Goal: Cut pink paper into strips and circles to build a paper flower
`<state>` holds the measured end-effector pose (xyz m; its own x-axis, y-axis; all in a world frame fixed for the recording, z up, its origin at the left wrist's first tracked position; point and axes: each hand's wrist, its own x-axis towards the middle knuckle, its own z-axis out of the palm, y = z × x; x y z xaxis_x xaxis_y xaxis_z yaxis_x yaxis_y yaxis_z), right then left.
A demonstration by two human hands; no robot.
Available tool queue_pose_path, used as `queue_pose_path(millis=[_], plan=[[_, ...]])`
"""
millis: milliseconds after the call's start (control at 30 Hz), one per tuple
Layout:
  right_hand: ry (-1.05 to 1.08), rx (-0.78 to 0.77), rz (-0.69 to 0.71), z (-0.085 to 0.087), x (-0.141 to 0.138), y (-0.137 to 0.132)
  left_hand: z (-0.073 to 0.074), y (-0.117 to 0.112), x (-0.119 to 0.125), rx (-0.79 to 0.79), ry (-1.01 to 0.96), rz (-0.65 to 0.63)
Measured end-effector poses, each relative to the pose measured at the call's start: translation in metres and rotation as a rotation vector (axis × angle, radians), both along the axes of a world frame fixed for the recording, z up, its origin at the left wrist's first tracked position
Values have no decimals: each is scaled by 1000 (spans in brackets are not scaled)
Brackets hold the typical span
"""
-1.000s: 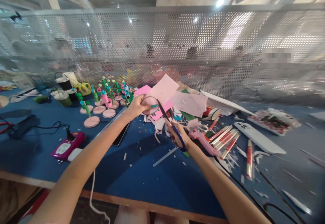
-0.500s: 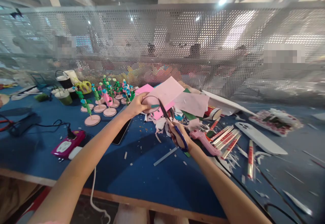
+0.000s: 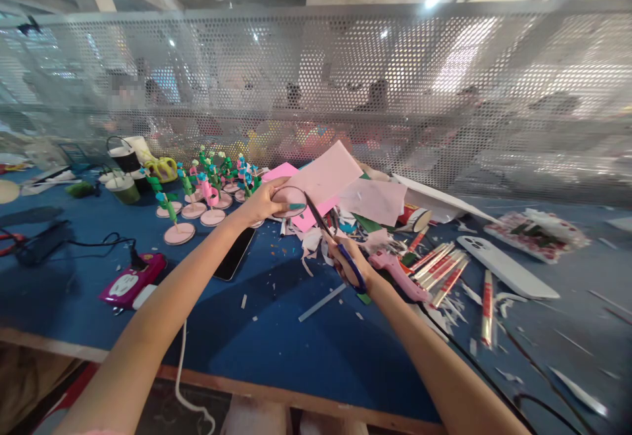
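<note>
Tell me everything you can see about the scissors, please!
The scissors have slim, dark, metal-looking blades and blue, plastic-looking handles. The right grip holds them above the blue table, blades slanting away and left, tips by the pink sheet. I can't tell whether the blades touch it.

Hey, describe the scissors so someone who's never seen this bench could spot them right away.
On the blue table, find the person's right hand near the middle of the view. The scissors are in its grip, blades pointing up and left toward the pale pink paper. Their dark blades and blue handles set them apart from the pink glue gun beside that hand.
</note>
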<state>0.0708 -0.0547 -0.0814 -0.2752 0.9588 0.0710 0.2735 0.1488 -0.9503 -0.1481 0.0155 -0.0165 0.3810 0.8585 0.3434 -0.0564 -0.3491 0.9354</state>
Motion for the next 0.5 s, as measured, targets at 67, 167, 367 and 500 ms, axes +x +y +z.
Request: queue_pose_path(millis=[67,167,367,500], plan=[[-19,-33,-8,2,-1,0,0,3,-2,14,32,1],[-40,-64,-2,4,0,-1,0,6,-6,46,95,12],[-48,-21,23,2,2,-1,4,5,-10,48,176,-58],[-62,-19,25,0,3,0,5,5,-11,72,214,-79]])
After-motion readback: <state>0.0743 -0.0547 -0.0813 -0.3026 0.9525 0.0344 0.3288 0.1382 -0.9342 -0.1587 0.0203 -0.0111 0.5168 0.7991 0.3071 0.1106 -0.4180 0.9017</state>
